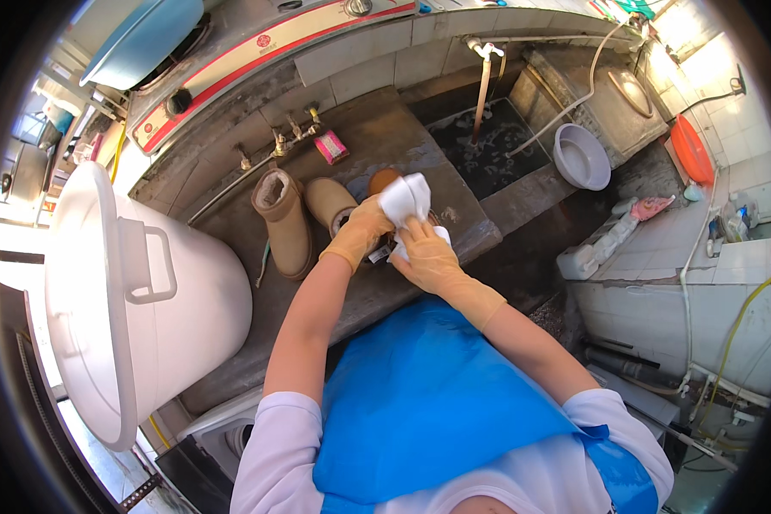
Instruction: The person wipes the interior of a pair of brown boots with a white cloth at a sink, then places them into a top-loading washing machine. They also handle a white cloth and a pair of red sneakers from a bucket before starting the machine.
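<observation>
Both my hands wear thin yellowish gloves. My left hand grips a white cloth, folded up above a brown shoe. Only the shoe's rounded toe shows well; the rest is hidden under the hands and cloth. More white cloth bunches under my right hand, whose fingertips reach the upper piece. I cannot tell whether the two white parts are one cloth. Left of the hands, a beige fleece-lined boot stands upright on the concrete counter. Between it and my left hand lies another beige boot.
A large white lidded bucket stands at the left. A brush and pink packet lie on the counter. Dark water fills the sink under a running tap hose. A lavender basin sits beside it; a stove is behind.
</observation>
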The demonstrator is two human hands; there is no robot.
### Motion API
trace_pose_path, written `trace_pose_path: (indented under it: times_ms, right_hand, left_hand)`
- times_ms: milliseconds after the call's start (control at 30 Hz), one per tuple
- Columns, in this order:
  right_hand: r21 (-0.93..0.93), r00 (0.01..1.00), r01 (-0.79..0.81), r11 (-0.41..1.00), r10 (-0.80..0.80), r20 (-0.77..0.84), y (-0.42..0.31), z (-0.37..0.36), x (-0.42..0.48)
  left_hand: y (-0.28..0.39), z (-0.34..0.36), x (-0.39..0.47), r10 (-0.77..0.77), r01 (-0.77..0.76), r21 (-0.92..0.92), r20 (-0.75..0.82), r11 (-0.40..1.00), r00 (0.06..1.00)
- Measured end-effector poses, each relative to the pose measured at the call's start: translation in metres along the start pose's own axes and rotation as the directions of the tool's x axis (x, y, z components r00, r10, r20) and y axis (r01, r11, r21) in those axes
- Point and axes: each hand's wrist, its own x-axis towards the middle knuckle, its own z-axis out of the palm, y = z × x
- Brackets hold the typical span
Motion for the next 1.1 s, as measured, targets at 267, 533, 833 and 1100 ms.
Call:
trace_pose_path:
  times_ms: [267, 533, 833, 1100]
  right_hand:
    - [-0.016, 0.721, -0.180, 0.983, 0.143, 0.678, 0.021, -0.007, 0.042]
    - [0.034, 0.604, -0.214, 0.976, 0.105, 0.790, 0.030, 0.023, 0.076]
    - [0.096, 0.770, -0.083, 0.992, 0.002, 0.638, 0.027, 0.009, 0.070]
    - [0.147, 0.913, -0.037, 0.989, -0.026, 0.406, 0.016, 0.003, 0.036]
  left_hand:
    - [-0.003, 0.008, -0.002, 0.084, -0.072, 0.176, -0.064, 0.982, 0.994]
    - [-0.004, 0.013, -0.007, 0.095, -0.094, 0.205, 0.002, 0.974, 0.995]
    - [0.004, 0.004, -0.012, -0.007, 0.009, 0.065, -0.028, 0.998, 1.000]
    - [0.014, -0.014, -0.013, -0.008, 0.011, -0.110, 0.026, 0.994, 1.000]
